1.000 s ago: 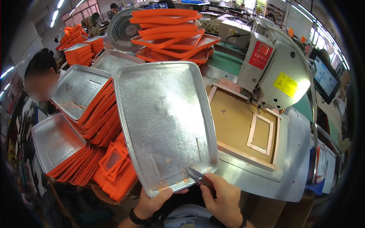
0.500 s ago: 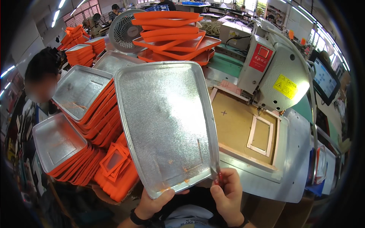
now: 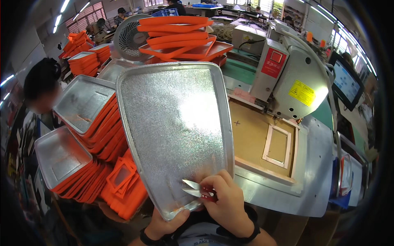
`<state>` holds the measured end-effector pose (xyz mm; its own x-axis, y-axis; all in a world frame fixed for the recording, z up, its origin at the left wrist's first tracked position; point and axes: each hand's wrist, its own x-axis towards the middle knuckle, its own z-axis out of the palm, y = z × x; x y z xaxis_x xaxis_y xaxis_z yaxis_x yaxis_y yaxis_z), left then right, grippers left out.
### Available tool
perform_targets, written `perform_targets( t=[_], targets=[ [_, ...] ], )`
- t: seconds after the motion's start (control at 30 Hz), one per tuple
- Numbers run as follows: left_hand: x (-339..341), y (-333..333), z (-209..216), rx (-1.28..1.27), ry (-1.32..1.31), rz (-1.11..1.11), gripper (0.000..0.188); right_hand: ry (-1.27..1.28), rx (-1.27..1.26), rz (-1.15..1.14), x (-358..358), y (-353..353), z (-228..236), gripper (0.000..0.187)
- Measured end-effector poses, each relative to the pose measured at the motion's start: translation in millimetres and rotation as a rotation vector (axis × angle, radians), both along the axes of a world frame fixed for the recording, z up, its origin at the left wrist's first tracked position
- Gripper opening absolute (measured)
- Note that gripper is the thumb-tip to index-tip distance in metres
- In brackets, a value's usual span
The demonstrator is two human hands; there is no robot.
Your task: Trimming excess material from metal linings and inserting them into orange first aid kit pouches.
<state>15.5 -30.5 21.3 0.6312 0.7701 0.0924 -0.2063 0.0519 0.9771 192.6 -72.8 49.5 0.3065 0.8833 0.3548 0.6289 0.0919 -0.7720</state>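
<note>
A large silver, tray-shaped panel (image 3: pixel 164 123) with a raised rim is tilted up in front of me. My left hand (image 3: pixel 166 224) grips its lower edge, the thumb on the silver face and the other fingers hidden behind. In my right hand (image 3: pixel 228 205) is a small pair of scissors (image 3: pixel 193 189) with red handles. Their blades are spread apart and point left over the panel's lower part. Near the bottom rim, by the left thumb, some orange marks or threads (image 3: pixel 177 207) show on the silver surface.
On the left lean stacks of silver-faced orange trays (image 3: pixel 82 106), with small orange frames (image 3: pixel 122 179) beside them. More orange pieces (image 3: pixel 180 41) are piled behind the panel. To the right stands a sewing machine (image 3: pixel 299 78) over a tan template (image 3: pixel 250 127). Another person (image 3: pixel 41 88) is at far left.
My right hand has moved left and inward with the scissors, from the panel's right edge onto its lower face. The blades now show spread. The panel has shifted slightly left in view.
</note>
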Motion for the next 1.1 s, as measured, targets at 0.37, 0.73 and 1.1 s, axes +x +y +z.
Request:
perform_targets(
  t=[0.37, 0.73, 1.1],
  targets=[
    [-4.4, 8.5, -3.7, -0.293, -0.132, -0.056, 0.044, 0.42, 0.148, -0.086, 29.8, -10.9, -10.9, 0.015],
    [-14.0, 27.5, -24.5, -0.54, -0.277, -0.085, 0.064, 0.927, 0.636, -0.109, 41.5, -12.1, 17.4, 0.019],
    [-17.4, 33.5, -46.9, -0.699, -0.464, -0.022, 0.066, -0.066, -0.14, -0.168, 31.6, -18.4, 35.9, 0.036]
  ],
)
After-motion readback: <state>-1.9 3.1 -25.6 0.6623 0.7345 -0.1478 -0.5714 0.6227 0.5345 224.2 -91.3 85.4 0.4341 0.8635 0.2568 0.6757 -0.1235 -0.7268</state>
